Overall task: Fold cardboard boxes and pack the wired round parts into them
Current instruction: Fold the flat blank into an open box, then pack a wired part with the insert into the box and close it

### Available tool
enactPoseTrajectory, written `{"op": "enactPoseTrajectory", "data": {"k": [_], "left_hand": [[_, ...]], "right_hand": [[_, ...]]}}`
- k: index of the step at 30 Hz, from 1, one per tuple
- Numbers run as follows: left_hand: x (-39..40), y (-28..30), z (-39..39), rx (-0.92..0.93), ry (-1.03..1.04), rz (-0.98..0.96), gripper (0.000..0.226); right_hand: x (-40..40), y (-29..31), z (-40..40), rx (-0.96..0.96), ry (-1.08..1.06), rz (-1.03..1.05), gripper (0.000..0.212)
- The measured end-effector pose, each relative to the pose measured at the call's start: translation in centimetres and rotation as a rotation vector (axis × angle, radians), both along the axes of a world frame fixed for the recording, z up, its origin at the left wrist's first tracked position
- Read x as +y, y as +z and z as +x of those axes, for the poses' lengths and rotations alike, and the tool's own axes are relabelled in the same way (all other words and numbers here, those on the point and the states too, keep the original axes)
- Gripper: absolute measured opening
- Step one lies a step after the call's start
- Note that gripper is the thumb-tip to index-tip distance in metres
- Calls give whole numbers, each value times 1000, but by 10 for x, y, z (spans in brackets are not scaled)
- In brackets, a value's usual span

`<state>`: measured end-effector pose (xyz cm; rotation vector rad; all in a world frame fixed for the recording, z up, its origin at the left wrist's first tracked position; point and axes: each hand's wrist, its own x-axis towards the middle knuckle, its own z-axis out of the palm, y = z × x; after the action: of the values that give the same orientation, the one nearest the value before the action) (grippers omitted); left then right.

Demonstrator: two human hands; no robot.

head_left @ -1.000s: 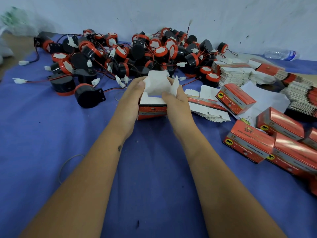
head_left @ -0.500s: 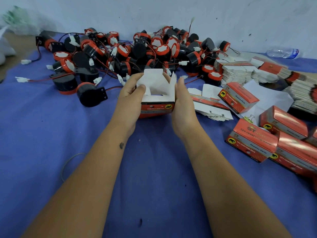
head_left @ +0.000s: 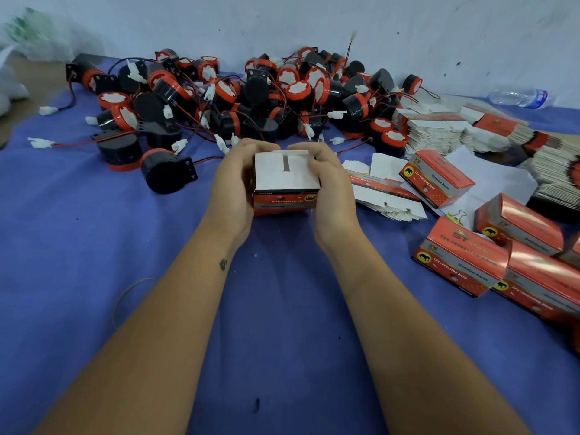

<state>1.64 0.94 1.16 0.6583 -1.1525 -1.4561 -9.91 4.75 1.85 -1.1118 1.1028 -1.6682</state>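
Box [head_left: 285,183] sat mid-cloth, white flaps folded shut on top, red printed side facing camera. Left hand [head_left: 233,186] and right hand [head_left: 334,189] clasped its sides, fingers curled over far edge. Pile of wired round parts [head_left: 251,98] lay behind; finished boxes [head_left: 464,262] right; flat box stacks [head_left: 436,133] beyond, on blue cloth [head_left: 78,262].

Work surface is covered by a blue cloth [head_left: 78,246], slightly creased. Behind it stands a pale wall [head_left: 439,32], scuffed and marked with small dark spots. A bare brown surface [head_left: 28,76] shows at far left. Lighting is even and diffuse.
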Motion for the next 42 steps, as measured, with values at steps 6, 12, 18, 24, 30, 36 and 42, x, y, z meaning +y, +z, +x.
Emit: {"op": "enactPoseTrajectory", "data": {"k": [6,12,18,24,30,36,42], "left_hand": [[-2,-1,-2,-76,21,-58,23],[-4,-5,-3,-176,60,-21,22],[-3,-2,-1,-233,87,42,23],[1,-3,-3,-373,167,-100,27],[-8,-9,1,-608,260,-152,36],[-3,-10,6,-641,284,-164,21],[-11,-6,13,-328,211,-82,22]], "right_hand": [[2,7,-3,37,-26,20,11],[1,2,-3,209,-62,64,26],[0,7,-5,277,-74,124,27],[3,9,-6,365,-176,103,24],[3,0,6,622,-445,103,26],[1,-5,1,594,-435,152,18],[1,-3,3,645,-422,-70,21]]}}
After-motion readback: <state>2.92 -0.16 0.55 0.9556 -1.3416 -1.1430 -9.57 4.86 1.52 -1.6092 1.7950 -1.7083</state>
